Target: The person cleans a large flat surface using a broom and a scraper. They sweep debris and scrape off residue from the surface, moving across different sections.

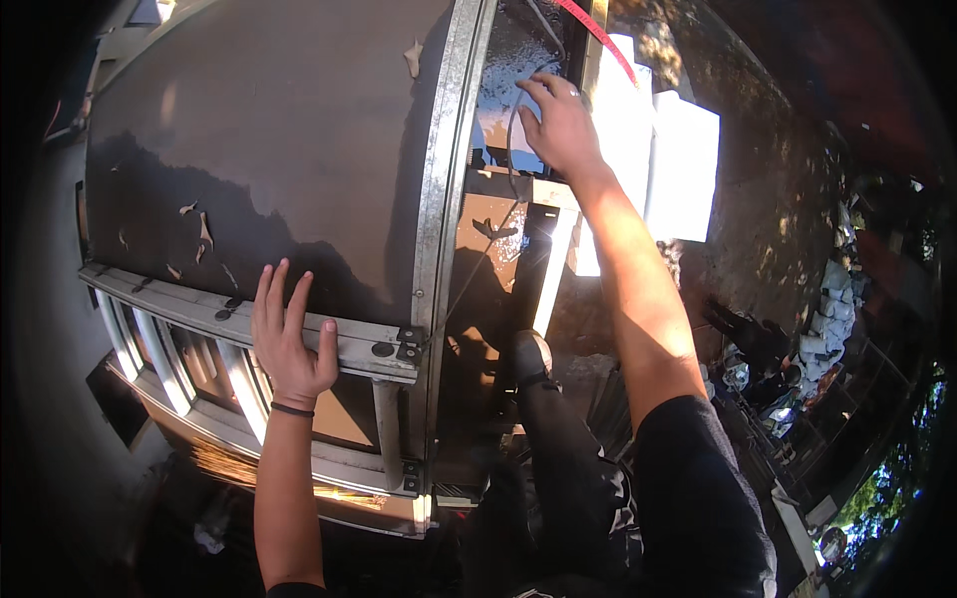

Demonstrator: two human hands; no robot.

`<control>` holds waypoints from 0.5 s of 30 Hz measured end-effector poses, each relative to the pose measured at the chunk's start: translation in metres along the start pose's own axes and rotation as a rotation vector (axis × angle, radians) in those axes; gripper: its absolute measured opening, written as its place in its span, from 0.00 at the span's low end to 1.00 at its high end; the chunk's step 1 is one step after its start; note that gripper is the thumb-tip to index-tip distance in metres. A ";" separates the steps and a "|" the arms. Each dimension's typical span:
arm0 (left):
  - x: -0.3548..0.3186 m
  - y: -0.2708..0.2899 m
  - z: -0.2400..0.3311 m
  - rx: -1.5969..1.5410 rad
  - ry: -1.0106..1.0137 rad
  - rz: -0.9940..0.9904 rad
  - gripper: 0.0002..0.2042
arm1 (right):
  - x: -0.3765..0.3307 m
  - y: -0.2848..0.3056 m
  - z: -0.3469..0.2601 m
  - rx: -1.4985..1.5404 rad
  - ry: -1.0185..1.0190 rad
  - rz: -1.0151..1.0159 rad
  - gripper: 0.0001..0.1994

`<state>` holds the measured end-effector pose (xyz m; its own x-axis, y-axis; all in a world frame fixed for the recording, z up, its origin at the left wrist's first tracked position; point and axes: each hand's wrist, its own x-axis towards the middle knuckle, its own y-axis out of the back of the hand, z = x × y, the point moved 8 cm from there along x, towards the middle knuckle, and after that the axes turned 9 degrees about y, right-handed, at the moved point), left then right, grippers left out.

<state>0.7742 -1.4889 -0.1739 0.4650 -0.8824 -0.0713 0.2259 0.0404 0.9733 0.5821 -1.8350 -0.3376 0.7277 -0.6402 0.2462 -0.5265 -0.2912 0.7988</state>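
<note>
My left hand lies with its fingers spread over a weathered metal rail along the near edge of a large brown panel. Nothing is in that hand. Farther forward, my right hand reaches out with thumb and forefinger apart. A thin grey cable passes by its fingertips; whether they touch it I cannot tell. The cable hangs over a wet, reflective surface beyond a metal edge strip. Below it a dark, twisted piece sits near the cable.
Dry leaves lie on the panel. A red strip curves past white sheets at right. Under the rail are pale bars and a straw bundle. My shoe stands by a pale beam. Clutter lies far right.
</note>
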 end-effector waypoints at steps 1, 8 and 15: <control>-0.003 0.005 -0.003 0.031 -0.002 0.017 0.26 | -0.053 -0.017 0.004 0.151 -0.206 0.006 0.12; 0.006 -0.008 0.001 0.042 -0.025 -0.057 0.26 | -0.326 -0.199 0.090 0.318 -1.037 -0.391 0.39; 0.007 -0.018 0.000 0.051 -0.050 -0.118 0.25 | -0.251 -0.295 0.151 0.192 -0.886 -0.275 0.36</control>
<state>0.7735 -1.4961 -0.1923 0.3942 -0.9019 -0.1763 0.2325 -0.0877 0.9686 0.4886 -1.6957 -0.7175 0.2800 -0.8153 -0.5069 -0.5068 -0.5740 0.6432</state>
